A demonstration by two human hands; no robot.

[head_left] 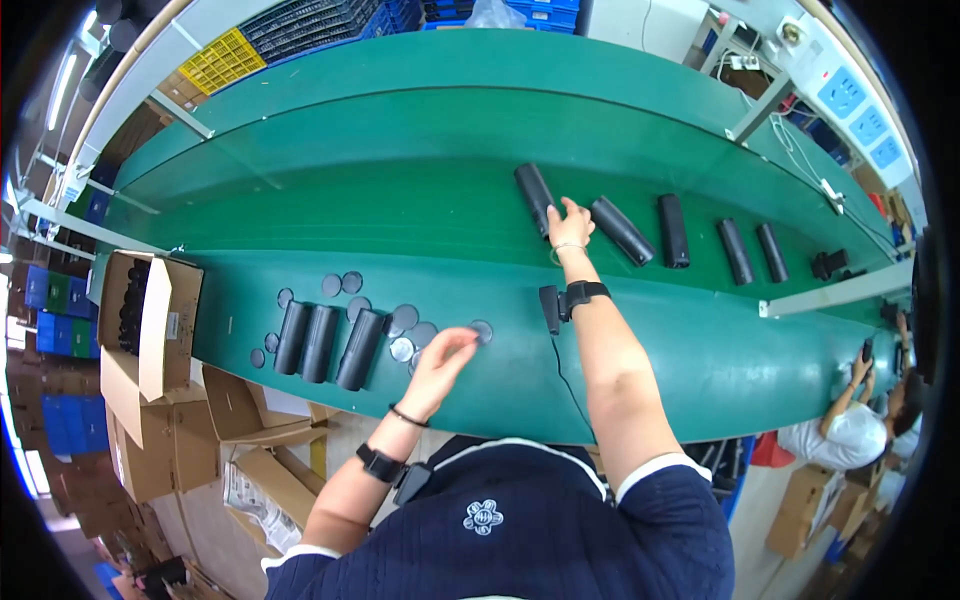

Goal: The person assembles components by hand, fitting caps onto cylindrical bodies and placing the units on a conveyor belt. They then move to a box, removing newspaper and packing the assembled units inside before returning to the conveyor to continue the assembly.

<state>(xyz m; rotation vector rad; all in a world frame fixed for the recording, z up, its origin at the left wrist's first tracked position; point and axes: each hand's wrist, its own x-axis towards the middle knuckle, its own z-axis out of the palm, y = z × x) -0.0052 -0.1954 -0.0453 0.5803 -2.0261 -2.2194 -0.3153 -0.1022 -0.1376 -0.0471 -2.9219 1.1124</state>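
Observation:
My right hand (571, 222) is stretched out over the green belt, its fingers apart. Its thumb side lies against the near end of a black tube (533, 190), partly hiding that end. Just right of this hand another black tube (622, 231) lies slanted. My left hand (446, 362) is over the nearer green surface, thumb and fingers pinched at the edge of a dark round disc (482, 331). Left of it are several similar loose discs (404, 317), one of them shinier (402, 349). Three black tubes (318, 343) lie side by side farther left.
More black tubes (673, 231) lie along the belt to the right. An open cardboard box (168, 325) with dark parts stands at the left end. A metal support (840, 289) crosses the right side; a thin cable (566, 375) hangs near my right arm. A co-worker (850, 430) sits far right.

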